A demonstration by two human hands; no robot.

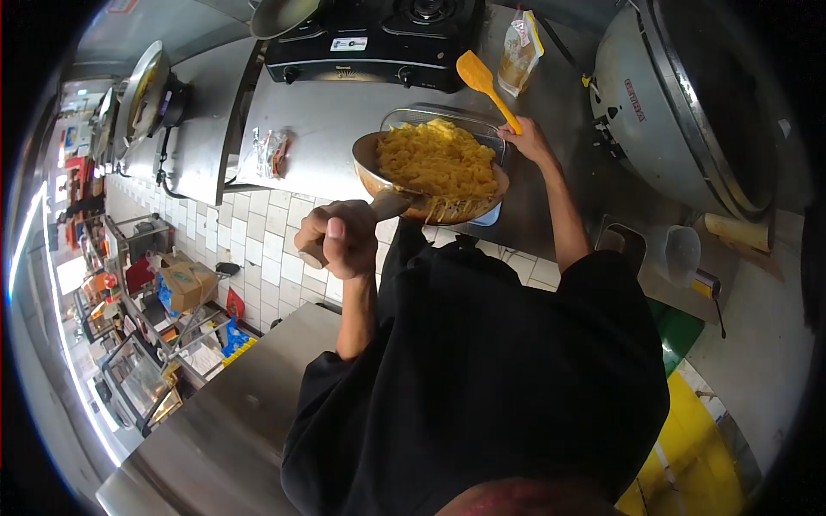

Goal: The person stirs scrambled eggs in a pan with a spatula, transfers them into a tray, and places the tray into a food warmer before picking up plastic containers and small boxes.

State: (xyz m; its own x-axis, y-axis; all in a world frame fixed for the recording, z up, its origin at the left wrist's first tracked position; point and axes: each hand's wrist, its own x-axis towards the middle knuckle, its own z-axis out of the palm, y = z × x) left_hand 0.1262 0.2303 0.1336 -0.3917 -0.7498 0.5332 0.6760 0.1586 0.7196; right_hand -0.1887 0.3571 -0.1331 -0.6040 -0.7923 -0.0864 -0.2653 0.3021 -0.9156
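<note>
My left hand (344, 241) is wrapped round the handle (391, 204) of a frying pan (367, 162). The pan tilts over a metal tray (413, 113) on the counter. A thick mass of yellow scrambled egg (439, 159) fills the pan and hides much of the tray; some egg clings to the pan's near rim. In my right hand (529, 142) is an orange spatula (476, 72), its blade pointing up and away from the egg. My right fingers are close to the tray's right edge; whether they touch it I cannot tell.
Behind the tray stands a black gas stove (361, 64) with another pan (284, 15) at its left. A plastic pouch (521, 53) is at the back right, beside a large round cooker (628, 103). A small packet (274, 153) lies left; containers (684, 255) sit right.
</note>
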